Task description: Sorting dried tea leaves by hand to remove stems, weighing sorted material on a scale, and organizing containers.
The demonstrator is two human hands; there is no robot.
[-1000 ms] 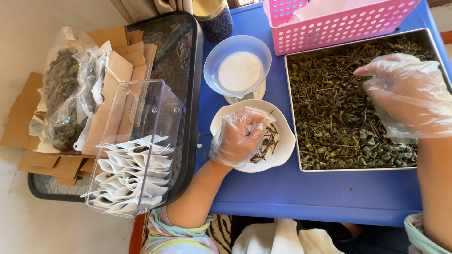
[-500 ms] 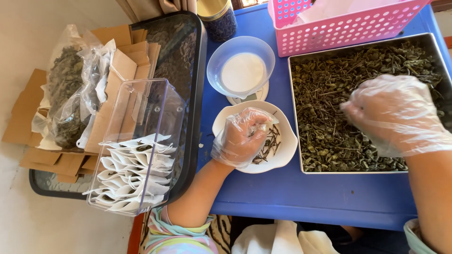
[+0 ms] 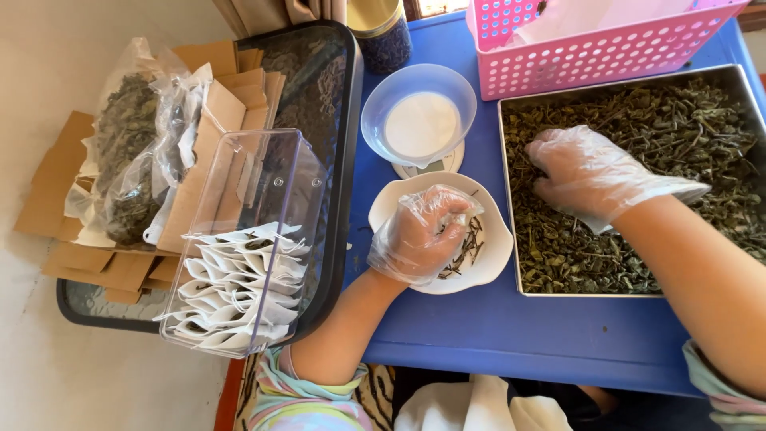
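Holding a small white bag over the white dish, the left hand stays curled shut around it. At three o'clock, the right hand has dropped into the metal tray of dried leaves, fingers pinching some. Farther, at twelve o'clock, sits the blue bowl.

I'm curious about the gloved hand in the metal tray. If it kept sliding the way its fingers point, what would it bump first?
The right hand points left over the dried leaves, so it would likely meet the metal tray's left wall first.
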